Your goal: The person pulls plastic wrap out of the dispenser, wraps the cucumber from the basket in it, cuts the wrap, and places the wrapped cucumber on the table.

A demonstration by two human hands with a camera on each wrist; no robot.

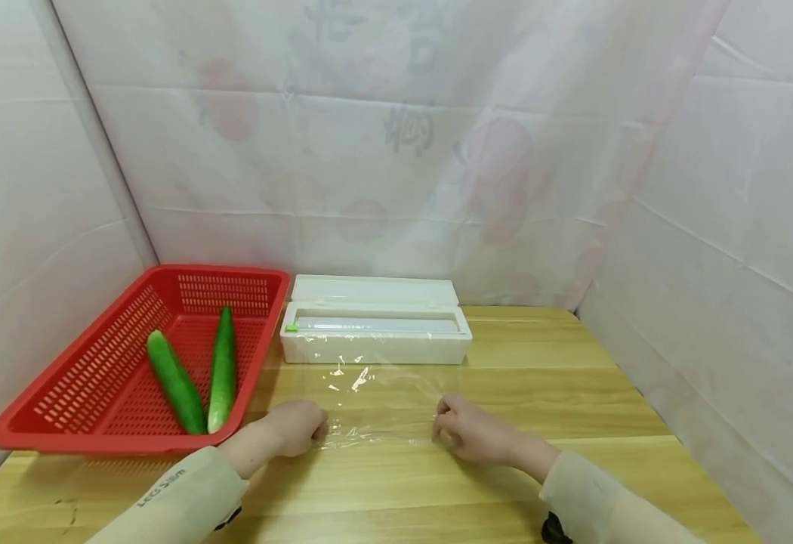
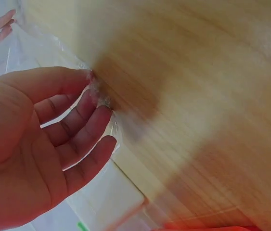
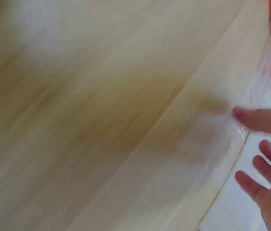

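A clear sheet of cling film [image 1: 376, 393] stretches from the white dispenser box [image 1: 376, 347] towards me, above the wooden table. My left hand [image 1: 294, 427] pinches its near left corner between thumb and fingers; the left wrist view shows bunched film [image 2: 96, 91] at those fingertips. The near right corner is in my right hand [image 1: 474, 431], pinched at the thumb, with the other fingers loosely bent. In the right wrist view the right index finger is mostly hidden behind the thumb. The box lid [image 1: 376, 290] stands raised, and a film roll [image 1: 376, 324] shows inside.
A red plastic basket [image 1: 43, 393] stands at the left, near my left forearm, with two cucumbers in it: one cucumber [image 1: 175, 381] leans to the left, another cucumber [image 1: 223, 370] lies beside it. A green slider [image 1: 291, 328] sits on the box. Pale curtains [image 1: 369, 151] enclose the table [image 1: 560, 378].
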